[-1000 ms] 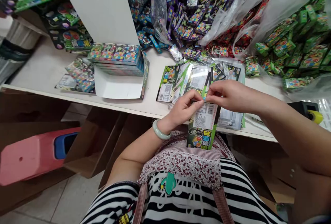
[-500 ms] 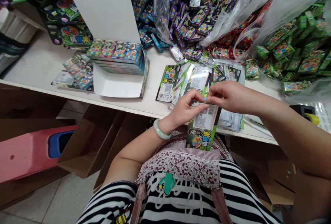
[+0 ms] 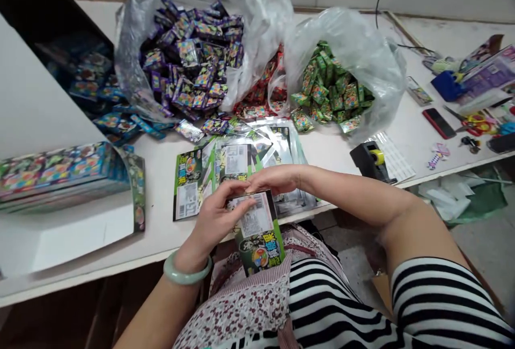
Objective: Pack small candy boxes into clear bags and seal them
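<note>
Where the left hand apparently grips, the card extends below.

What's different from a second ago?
The view swung right: the black tape dispenser shows fully, a red-edged phone appeared, and the pink stool left the frame. No grip visibly changed: the left hand still holds the printed card, the right hand at its top edge.
</note>
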Demonstrator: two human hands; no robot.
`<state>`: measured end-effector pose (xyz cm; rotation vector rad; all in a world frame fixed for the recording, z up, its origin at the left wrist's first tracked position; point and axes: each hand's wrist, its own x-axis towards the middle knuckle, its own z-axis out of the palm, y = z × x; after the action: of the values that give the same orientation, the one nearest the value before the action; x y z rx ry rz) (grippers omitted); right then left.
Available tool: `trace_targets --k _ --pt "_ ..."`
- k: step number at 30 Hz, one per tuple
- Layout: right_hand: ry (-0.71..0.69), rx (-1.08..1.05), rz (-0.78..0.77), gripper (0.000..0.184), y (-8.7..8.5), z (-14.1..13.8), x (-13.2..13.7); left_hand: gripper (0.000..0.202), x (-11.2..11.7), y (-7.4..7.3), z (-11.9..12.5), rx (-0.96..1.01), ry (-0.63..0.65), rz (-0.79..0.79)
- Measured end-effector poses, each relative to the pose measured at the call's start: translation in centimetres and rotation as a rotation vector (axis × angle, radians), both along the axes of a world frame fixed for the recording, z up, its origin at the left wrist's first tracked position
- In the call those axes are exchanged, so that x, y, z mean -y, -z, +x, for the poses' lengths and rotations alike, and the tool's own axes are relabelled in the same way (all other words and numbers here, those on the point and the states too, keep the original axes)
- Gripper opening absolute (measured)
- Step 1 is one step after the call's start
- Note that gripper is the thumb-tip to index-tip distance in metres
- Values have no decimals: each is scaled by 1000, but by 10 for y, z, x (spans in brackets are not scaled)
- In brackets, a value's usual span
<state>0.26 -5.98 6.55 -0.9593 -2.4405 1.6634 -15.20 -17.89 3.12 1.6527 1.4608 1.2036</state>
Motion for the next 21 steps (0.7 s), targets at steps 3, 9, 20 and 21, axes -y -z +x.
trace_targets --k 3,9,20,21 --pt "29 112 -7 7 5 26 -31 27 1 -5 -12 12 -93 -122" --pt "734 286 430 46 13 138 -143 30 -2 -2 -52 419 -739 -108" --pt "1288 490 746 48 52 196 -216 62 -11 19 -54 739 -747 -157" --pt "1284 462 716 44 52 200 -216 64 -10 21 -57 737 -746 -168"
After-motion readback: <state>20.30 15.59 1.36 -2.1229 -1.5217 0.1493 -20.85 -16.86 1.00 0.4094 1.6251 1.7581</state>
